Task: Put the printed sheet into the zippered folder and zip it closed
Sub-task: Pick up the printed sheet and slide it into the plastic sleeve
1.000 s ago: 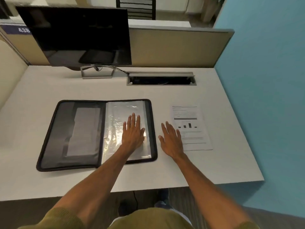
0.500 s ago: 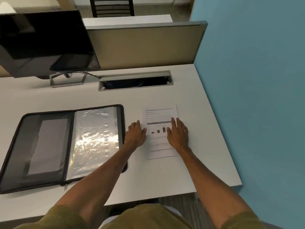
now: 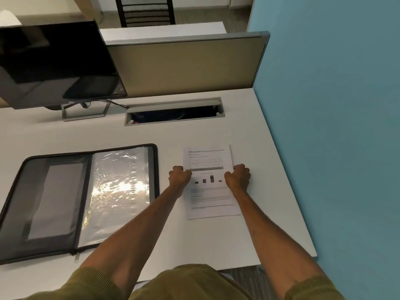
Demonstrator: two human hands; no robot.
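The printed sheet (image 3: 209, 187), white with a table and a small bar chart, lies on the white desk to the right of the folder. My left hand (image 3: 179, 177) is curled on the sheet's left edge and my right hand (image 3: 238, 176) is curled on its right edge, both gripping it at mid height. The black zippered folder (image 3: 82, 204) lies open flat at the left, with a grey mesh pocket on its left half and shiny clear sleeves on its right half. Its zipper pull (image 3: 76, 257) hangs at the near edge.
A dark monitor (image 3: 56, 63) on a metal stand sits at the back left. An open cable tray (image 3: 174, 113) is set into the desk (image 3: 216, 241) behind the sheet. A beige partition (image 3: 186, 66) closes the back and a blue wall (image 3: 335, 126) the right side.
Both hands left the folder side and moved right onto the sheet. From lying flat with spread fingers they have curled onto the sheet's two side edges. The view shifted right.
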